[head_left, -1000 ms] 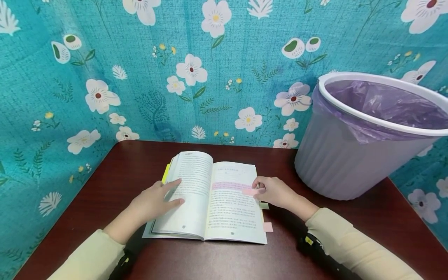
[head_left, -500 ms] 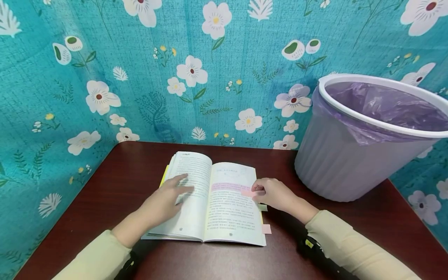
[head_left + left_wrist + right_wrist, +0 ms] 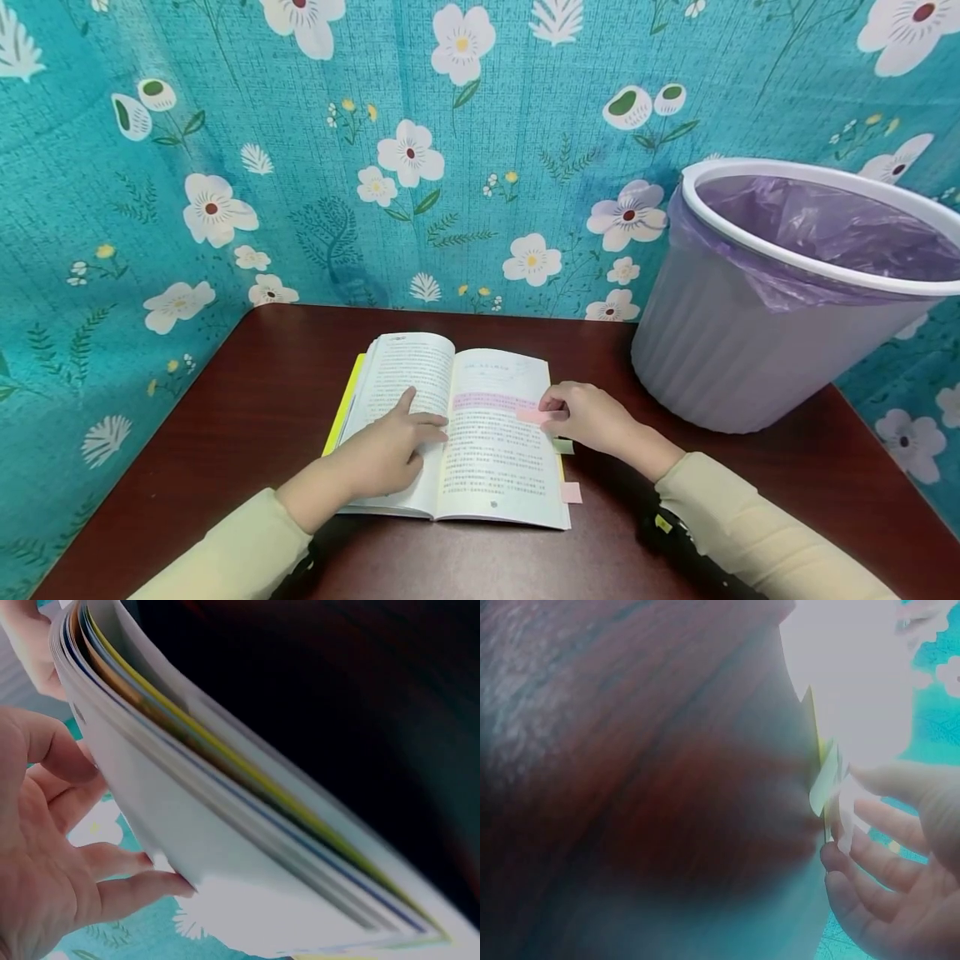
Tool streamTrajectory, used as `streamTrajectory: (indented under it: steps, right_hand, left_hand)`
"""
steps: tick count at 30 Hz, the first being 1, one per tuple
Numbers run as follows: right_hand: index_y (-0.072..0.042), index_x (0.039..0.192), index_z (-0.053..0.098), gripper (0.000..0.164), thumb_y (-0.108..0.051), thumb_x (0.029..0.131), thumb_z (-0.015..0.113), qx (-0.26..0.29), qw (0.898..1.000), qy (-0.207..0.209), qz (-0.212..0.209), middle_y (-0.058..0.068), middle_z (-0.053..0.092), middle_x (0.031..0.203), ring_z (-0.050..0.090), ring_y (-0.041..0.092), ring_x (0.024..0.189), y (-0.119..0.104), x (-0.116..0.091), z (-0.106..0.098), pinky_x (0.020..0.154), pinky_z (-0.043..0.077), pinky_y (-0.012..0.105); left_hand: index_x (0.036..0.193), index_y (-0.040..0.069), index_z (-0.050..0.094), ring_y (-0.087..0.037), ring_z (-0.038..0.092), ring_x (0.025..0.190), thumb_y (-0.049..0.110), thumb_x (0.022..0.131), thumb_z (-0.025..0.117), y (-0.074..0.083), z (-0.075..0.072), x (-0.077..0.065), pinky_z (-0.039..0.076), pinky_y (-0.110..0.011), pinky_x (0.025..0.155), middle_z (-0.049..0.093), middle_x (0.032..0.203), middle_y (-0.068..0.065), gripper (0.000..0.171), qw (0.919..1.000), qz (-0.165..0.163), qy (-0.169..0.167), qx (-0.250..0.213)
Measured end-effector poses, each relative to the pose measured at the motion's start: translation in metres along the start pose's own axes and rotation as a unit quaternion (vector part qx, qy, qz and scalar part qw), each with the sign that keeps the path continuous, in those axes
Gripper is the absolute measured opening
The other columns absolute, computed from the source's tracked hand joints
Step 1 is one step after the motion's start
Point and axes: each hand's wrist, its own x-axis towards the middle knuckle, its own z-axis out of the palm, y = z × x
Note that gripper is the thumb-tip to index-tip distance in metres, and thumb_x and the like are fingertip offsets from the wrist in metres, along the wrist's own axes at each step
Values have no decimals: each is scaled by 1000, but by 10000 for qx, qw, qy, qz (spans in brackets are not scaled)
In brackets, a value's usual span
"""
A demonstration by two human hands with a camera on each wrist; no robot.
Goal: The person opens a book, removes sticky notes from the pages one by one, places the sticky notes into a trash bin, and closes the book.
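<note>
An open book (image 3: 498,462) lies on the table with a pink highlighted band across its right page. My left hand (image 3: 378,458) rests over the left page, fingers spread toward the centre fold; in the left wrist view its fingertips touch the page beside the thick, curved stack of leaves (image 3: 172,825). At the right page's outer edge, my right hand (image 3: 596,419) pinches a pink sticky tab (image 3: 529,416) between thumb and fingers, its free end lying over the text. A green sticky tab (image 3: 563,447) and another pink tab (image 3: 572,492) stick out lower down that edge.
A lilac bin (image 3: 735,333) with a white rim and purple liner bag stands at the right of the dark wooden table (image 3: 247,392). Behind hangs a teal floral cloth (image 3: 480,192). A yellow cover edge (image 3: 343,408) shows at the book's left.
My left hand has slid right and down across the left page toward the fold, baring more of the yellow edge. The right hand keeps the pink tab pinched in nearly the same place.
</note>
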Motion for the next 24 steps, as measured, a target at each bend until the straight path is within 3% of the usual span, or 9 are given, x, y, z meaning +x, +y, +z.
streamTrajectory:
  steps: [3,6,11,24]
  right_hand:
    - [-16,93,68,20,-14,78,81,56,10000,-41,-3,-2,61,86,53,12,74,1,0,-1,69,49,28]
    - [-14,93,67,20,-13,78,81,175,9998,-67,-24,-1,61,86,53,13,75,3,0,-1,69,49,28]
    - [-14,92,67,19,-10,79,79,351,9993,-65,-86,0,60,85,54,18,76,7,-1,0,68,48,29]
    - [-12,94,67,20,-6,79,78,384,9992,-59,-34,-2,61,82,53,13,72,16,-3,-8,65,48,29]
  left_hand:
    - [115,11,69,-50,21,135,-1,83,51,4,2,-1,32,-72,95,59,131,-6,39,9998,-137,-120,9]
    - [124,22,65,-52,10,138,8,88,56,8,3,-3,30,-82,80,55,135,-4,40,9991,-249,-343,8]
    - [134,34,57,-43,5,141,25,89,67,11,6,-4,20,-86,82,53,135,-2,47,9972,-253,-674,198]
    - [137,39,52,-44,5,141,47,80,76,15,8,-3,20,-86,80,50,139,-6,63,9955,-182,-856,375]
